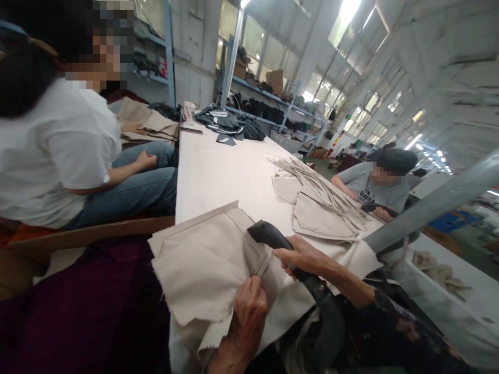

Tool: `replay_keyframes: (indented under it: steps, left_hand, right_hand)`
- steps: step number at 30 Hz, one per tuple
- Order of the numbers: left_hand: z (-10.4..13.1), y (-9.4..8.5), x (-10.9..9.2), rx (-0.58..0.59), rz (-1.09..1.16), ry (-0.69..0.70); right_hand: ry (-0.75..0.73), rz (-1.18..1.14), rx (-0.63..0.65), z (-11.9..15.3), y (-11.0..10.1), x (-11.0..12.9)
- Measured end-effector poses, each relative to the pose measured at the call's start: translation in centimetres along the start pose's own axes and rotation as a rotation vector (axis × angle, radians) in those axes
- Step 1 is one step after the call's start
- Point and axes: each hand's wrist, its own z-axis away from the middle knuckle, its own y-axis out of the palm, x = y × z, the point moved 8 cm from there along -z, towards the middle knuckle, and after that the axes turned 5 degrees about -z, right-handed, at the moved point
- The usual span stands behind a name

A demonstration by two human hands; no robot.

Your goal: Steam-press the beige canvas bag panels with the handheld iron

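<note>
My right hand (302,258) is wrapped round the handle of a black vacuum nozzle (273,237). A thick dark hose (331,317) runs down from it towards my lap. The nozzle's head rests on or just over a beige fabric piece (202,265) with stitched seams and frayed edges. Low on that piece, near a seam, my left hand (251,304) is closed with the cloth pinched in its fingers. Part of the fabric hangs over the near table edge, and my left fingertips are partly hidden.
The white table (218,171) carries more beige pieces (323,218), loose beige strips (312,182) and a dark garment pile (230,124). A person in white (58,150) sits at left; another (374,182) works at right. A slanting grey pole (432,202) stands close on the right.
</note>
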Motion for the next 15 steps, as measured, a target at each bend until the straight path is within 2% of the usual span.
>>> replay_keyframes:
  steps: [5,11,13,15]
  left_hand:
    - [0.4,1.2,0.5,0.12,0.056,-0.028]
    - [0.4,1.3,0.2,-0.109,0.001,0.049]
    - [0.4,1.0,0.3,-0.176,-0.032,0.034]
    - [0.4,0.8,0.4,-0.168,-0.036,0.029]
  right_hand:
    - [-0.027,-0.069,0.037,-3.8,0.8,2.1]
    - [-0.058,-0.087,0.089,-10.0,2.3,3.7]
    - [-0.058,-0.094,0.111,-12.0,2.7,4.0]
    - [-0.057,-0.105,0.112,-13.4,2.7,4.4]
